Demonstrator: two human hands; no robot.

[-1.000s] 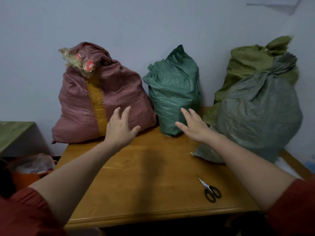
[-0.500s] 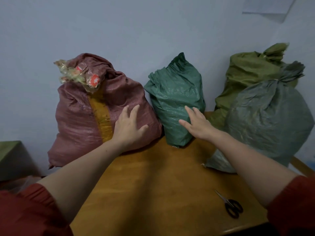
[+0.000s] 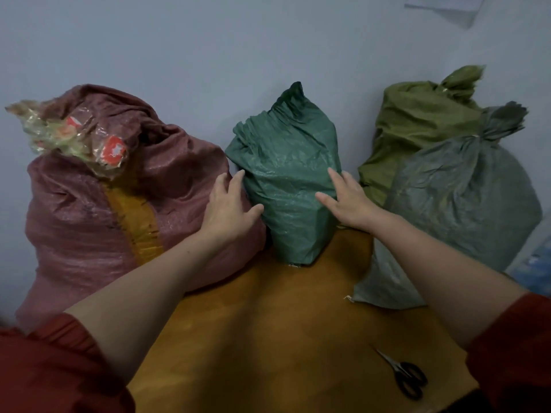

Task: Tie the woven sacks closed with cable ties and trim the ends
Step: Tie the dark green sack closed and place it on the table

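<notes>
A dark green woven sack (image 3: 286, 180) stands upright at the back middle of the wooden table (image 3: 268, 338), its top folded over and untied. My left hand (image 3: 228, 208) is spread open against its left side, thumb touching the sack. My right hand (image 3: 346, 198) lies open on its right side. A large pink sack (image 3: 98, 210) stands at the left, its mouth open with clear plastic wrappers (image 3: 74, 135) spilling out. At the right a grey sack (image 3: 459, 204) and an olive sack (image 3: 417, 120) have bunched, tied necks. Black-handled scissors (image 3: 402, 374) lie near the table's front right. No cable ties are in sight.
A pale wall rises directly behind the sacks. A sheet of paper (image 3: 447, 7) hangs on the wall at top right. Red sleeves (image 3: 512, 353) cover my upper arms. Bare tabletop lies between my forearms.
Both hands have moved forward from in front of the sacks and now rest on either side of the dark green sack. The camera has come closer and tilted down.
</notes>
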